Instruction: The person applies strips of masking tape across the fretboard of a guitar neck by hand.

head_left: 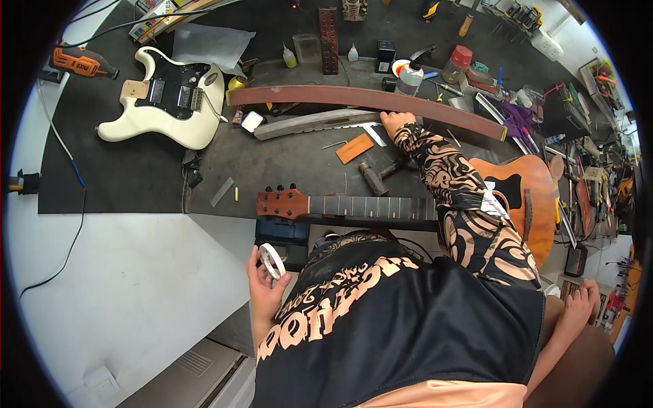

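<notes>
My left hand (267,289) holds a roll of white tape (273,262) upright between thumb and fingers, left of my body. My right hand (397,122) is stretched forward across the bench, its fingers curled on the grey metal bar (313,124). Just behind that bar lies a long reddish-brown beam (367,99). An acoustic guitar (542,197) lies in front of me, its neck (374,207) and headstock (282,202) pointing left; my right sleeve hides part of its body. Between guitar neck and bar are a hammer (373,179) and an orange block (355,148).
A cream electric guitar body (163,98) lies at the left, near an orange heat gun (85,63). Bottles, including a clear one (409,79), stand behind the beam. Tools crowd the right side. Another person's hand (582,302) rests at the lower right.
</notes>
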### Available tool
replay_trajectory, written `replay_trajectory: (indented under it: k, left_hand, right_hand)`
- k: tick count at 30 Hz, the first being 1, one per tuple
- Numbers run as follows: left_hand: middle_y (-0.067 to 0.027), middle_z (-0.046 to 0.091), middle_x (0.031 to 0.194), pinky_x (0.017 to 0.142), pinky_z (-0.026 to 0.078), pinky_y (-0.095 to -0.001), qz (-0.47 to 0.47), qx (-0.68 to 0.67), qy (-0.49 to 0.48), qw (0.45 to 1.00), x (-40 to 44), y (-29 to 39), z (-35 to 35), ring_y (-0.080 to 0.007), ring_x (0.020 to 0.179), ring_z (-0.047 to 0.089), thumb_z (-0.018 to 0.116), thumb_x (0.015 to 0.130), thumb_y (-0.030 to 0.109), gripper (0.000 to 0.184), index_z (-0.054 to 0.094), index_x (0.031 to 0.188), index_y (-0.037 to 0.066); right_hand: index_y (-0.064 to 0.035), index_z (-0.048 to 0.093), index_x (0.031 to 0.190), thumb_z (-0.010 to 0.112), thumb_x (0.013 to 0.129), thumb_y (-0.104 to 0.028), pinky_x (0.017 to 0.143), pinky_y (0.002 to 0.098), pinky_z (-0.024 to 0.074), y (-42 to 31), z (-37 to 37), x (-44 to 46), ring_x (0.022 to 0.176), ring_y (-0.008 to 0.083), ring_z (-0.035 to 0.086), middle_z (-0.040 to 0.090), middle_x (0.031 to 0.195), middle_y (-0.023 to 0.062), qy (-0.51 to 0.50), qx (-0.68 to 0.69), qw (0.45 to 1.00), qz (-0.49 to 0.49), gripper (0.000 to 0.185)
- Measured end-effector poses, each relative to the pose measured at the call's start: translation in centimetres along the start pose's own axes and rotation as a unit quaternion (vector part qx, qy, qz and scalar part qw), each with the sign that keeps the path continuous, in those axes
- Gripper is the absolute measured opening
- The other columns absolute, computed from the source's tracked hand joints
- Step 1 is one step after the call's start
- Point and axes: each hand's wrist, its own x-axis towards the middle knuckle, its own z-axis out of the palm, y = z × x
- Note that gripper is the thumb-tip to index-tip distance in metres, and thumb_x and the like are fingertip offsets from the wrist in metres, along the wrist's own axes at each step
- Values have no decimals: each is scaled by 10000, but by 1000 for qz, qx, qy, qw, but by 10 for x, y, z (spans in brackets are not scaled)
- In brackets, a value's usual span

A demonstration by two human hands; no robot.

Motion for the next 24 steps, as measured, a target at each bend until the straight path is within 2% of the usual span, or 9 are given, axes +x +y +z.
replay_trajectory:
  k: [5, 6, 8, 10, 12, 14, 20, 21, 24]
  left_hand:
    - [-196, 436, 1314, 995, 435, -367, -17, -8, 4, 1000, -2, 2, 0, -255, 1188, 488, 783, 763, 50, 945, 182, 1494, 56]
    - [-196, 436, 1314, 995, 435, -367, -17, -10, 3, 1000, -2, 1, -1, -255, 1188, 488, 783, 763, 50, 945, 182, 1494, 56]
    - [-186, 446, 1300, 985, 443, -368, -9, -39, 14, 999, -2, -1, 0, -252, 1180, 490, 785, 761, 52, 942, 190, 1492, 53]
    - [-183, 448, 1295, 979, 446, -369, 5, -36, 19, 999, -3, -10, -2, -251, 1179, 488, 788, 758, 55, 941, 197, 1490, 52]
    - [-179, 450, 1291, 974, 450, -370, 23, -33, 25, 999, -1, -13, -2, -249, 1179, 486, 791, 755, 57, 940, 204, 1489, 52]
    - [-178, 438, 1307, 963, 455, -364, 10, -46, 13, 999, 0, -9, 2, -244, 1184, 477, 800, 746, 67, 944, 216, 1487, 53]
    - [-161, 429, 1314, 945, 460, -342, 30, -49, -6, 998, 6, -20, -1, -231, 1160, 480, 806, 741, 79, 951, 219, 1489, 57]
    - [-143, 397, 1348, 947, 458, -343, 19, -63, -16, 998, 7, -19, 0, -232, 1153, 477, 803, 743, 75, 949, 216, 1489, 48]
    - [-136, 345, 1404, 952, 453, -347, 22, -47, -22, 998, 9, -17, 1, -238, 1170, 467, 801, 746, 76, 949, 211, 1488, 35]
  right_hand:
    - [-74, 588, 1106, 479, 927, -144, 885, 445, 466, -3, 14, 3, 980, 281, 670, 667, 1072, 123, -37, 26, 998, 45, 221]
    - [-74, 588, 1106, 479, 927, -144, 885, 445, 466, -9, 14, 4, 980, 281, 670, 667, 1072, 123, -36, 24, 998, 45, 221]
    - [-79, 582, 1116, 491, 922, -156, 872, 437, 481, -20, 13, 1, 976, 287, 670, 668, 1066, 129, -35, 48, 990, 131, 227]
    - [-42, 657, 1021, 575, 867, -230, 871, 436, 508, -33, 9, -14, 983, 318, 662, 672, 1023, 154, -10, 86, 984, 157, 257]
    - [-62, 697, 999, 572, 862, -169, 868, 422, 497, -45, -7, -23, 1018, 271, 654, 666, 1062, 128, -97, 81, 980, 156, 214]
    - [-64, 721, 946, 573, 859, -154, 862, 407, 498, -50, 14, -27, 1027, 262, 642, 672, 1033, 114, -50, 56, 988, 133, 194]
    - [-97, 727, 995, 509, 896, -182, 904, 437, 468, -57, 19, -19, 1054, 257, 635, 670, 1073, 121, -70, 59, 985, 147, 254]
    - [-46, 714, 938, 524, 859, -133, 859, 438, 513, -55, 19, -19, 995, 304, 665, 675, 1044, 160, -30, 77, 988, 132, 224]
    - [-23, 723, 935, 549, 843, -132, 804, 407, 551, -53, 8, -12, 916, 312, 696, 701, 989, 179, -64, 65, 989, 113, 225]
